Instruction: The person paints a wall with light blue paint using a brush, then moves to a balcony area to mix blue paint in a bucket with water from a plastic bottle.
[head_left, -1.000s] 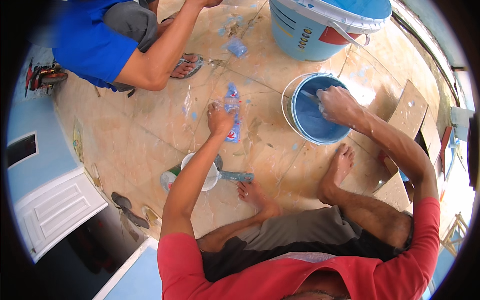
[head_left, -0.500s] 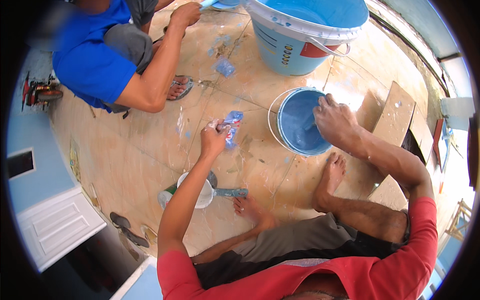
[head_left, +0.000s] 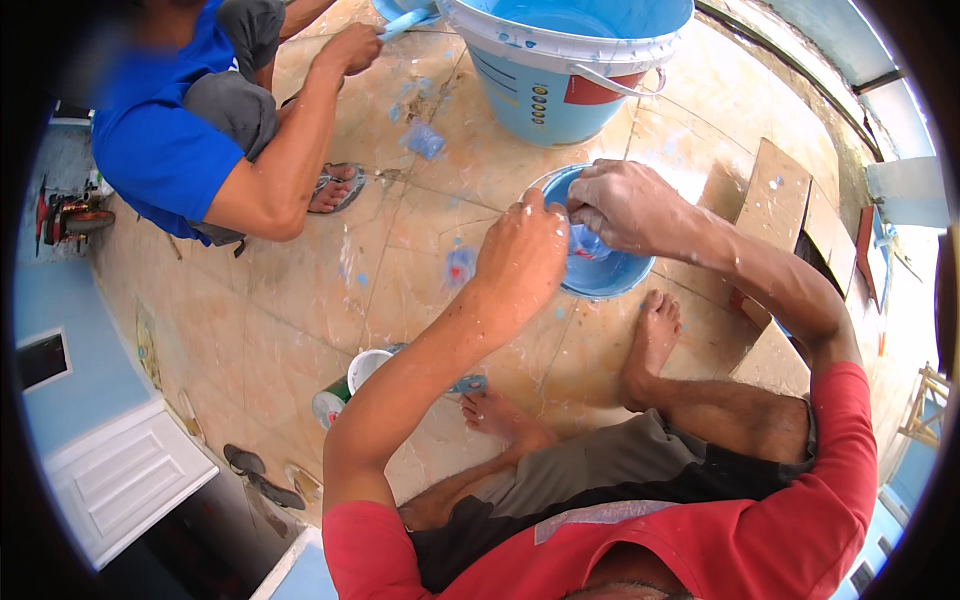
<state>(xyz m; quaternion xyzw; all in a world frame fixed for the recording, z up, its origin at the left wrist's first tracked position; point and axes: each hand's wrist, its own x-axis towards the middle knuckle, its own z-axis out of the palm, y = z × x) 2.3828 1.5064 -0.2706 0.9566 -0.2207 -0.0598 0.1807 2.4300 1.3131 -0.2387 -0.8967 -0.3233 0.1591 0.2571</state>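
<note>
Sachet [head_left: 584, 243] of clear plastic, printed in red and blue, is held over the mouth of a small blue paint pail [head_left: 604, 281], the landmark here. The person's left hand [head_left: 522, 250] comes from the pail's left side, its fingers pinched narrow on the sachet's upper part; the right hand [head_left: 632, 207], whitish with residue, reaches over the pail's right rim, fingers curled closely on the same part. The exact fingertip contact is partly hidden. The sachet looks light, limp and crinkly, probably slippery where paint or wet residue touches it, and its thin film likely tears easily. Its upper edge or corners seem the best hold, one hand each side, without squeezing the middle; how full it is cannot be told. Left of the pail, a blurred blue-and-red packet [head_left: 460, 266] lies on the tiled floor [head_left: 420, 310]. Beyond the pail stands a larger light-blue bucket [head_left: 530, 92].
</note>
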